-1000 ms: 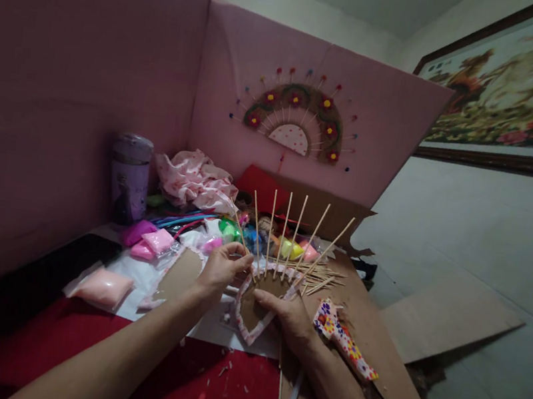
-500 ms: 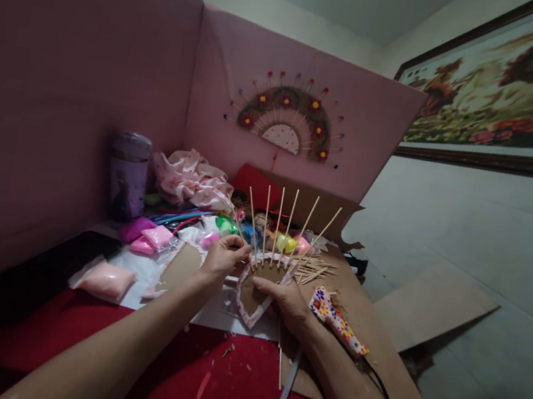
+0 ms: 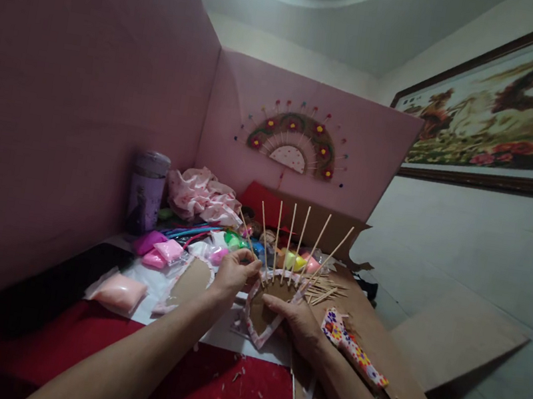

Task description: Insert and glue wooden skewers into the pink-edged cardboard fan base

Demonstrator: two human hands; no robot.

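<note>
My right hand (image 3: pixel 296 315) grips a cardboard piece (image 3: pixel 263 320) edged with pale pink fabric, its thumb lying on the front face. Several thin wooden sticks (image 3: pixel 289 240) fan upward from the top edge of that piece. At its upper left, my left hand (image 3: pixel 236 271) pinches the lower end of the leftmost stick (image 3: pixel 247 229), close to the fabric edge. A second fabric-edged cardboard piece (image 3: pixel 189 285) lies on the white sheet to the left. More loose sticks (image 3: pixel 325 291) lie behind my right hand.
A patterned glue gun (image 3: pixel 354 348) lies on cardboard at the right. Bags of coloured clay (image 3: pixel 120 291), a purple tumbler (image 3: pixel 146 194) and crumpled pink cloth (image 3: pixel 201 196) are at the left. A decorated fan (image 3: pixel 292 137) hangs on the pink panel behind.
The camera view has shifted, so the scene appears lower and slightly to the right. Both hands keep nearly the same hold on the stick and the cardboard piece.
</note>
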